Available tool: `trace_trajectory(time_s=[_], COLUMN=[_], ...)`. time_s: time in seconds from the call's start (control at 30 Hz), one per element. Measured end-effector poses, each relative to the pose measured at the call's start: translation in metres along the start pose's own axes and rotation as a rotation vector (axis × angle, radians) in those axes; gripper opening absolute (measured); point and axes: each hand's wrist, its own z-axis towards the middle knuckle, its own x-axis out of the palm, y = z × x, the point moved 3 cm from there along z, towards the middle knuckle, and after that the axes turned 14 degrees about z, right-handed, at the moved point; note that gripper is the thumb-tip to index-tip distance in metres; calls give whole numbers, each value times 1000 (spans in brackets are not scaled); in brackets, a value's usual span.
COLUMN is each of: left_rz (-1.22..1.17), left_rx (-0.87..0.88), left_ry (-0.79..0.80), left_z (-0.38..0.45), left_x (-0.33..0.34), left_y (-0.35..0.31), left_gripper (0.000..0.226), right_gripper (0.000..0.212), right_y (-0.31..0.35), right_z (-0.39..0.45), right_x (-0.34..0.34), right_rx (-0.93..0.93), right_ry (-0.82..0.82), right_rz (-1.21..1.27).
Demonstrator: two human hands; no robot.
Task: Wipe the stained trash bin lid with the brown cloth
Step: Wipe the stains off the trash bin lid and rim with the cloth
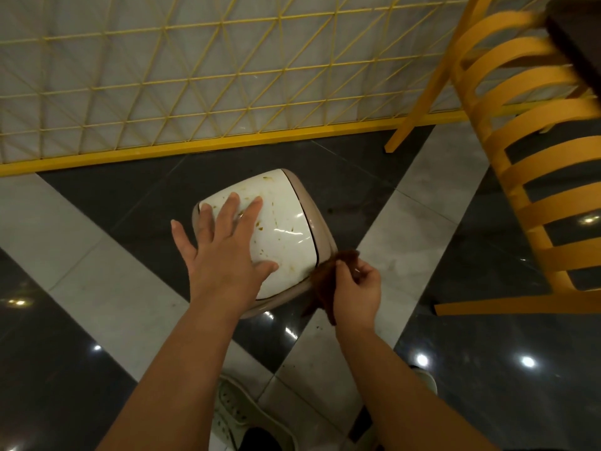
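Observation:
A white trash bin lid [286, 219] with yellow-brown stains sits on its beige bin on the floor, seen from above. My left hand [224, 245] lies flat on the lid's left half, fingers spread, holding nothing. My right hand [356, 289] is at the lid's near right corner, fingers pinched on a crumpled brown cloth [325, 281] that hangs beside the bin's rim. The cloth touches the rim's corner, off the white surface.
A yellow wire-grid fence [195, 92] runs along the far side. A yellow slatted chair [527, 164] stands to the right, with a dark table edge [579, 37] above it. My light sandal [240, 415] is on the dark and grey tiled floor below.

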Motion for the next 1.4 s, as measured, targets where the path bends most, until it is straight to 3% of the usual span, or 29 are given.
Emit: trace_trajectory(time_s=[0.4,0.63,0.9,1.17,1.4], left_rz=[3,-31,-3,-21,-182], left_rx=[-7,-17,-29,29,-88], left_ry=[-11,-13,0,17,116], left_z=[-1,-1,-1,-13,-35], left_x=[1,1,-2,-17,-14], left_y=[-1,-3,-5,-7,14], left_gripper=[98,98,98,86,92], right_gripper=[22,16,22,31,23], right_y=[-47,-11,-52,-19,5], right_z=[-51,-9,-49,-16,-19], right_x=[23,4,20,-4,-25], right_rx=[192,129,201,205,183], right_ry=[23,-23,73,73,-32], right_rz=[60,72,4,-10,162])
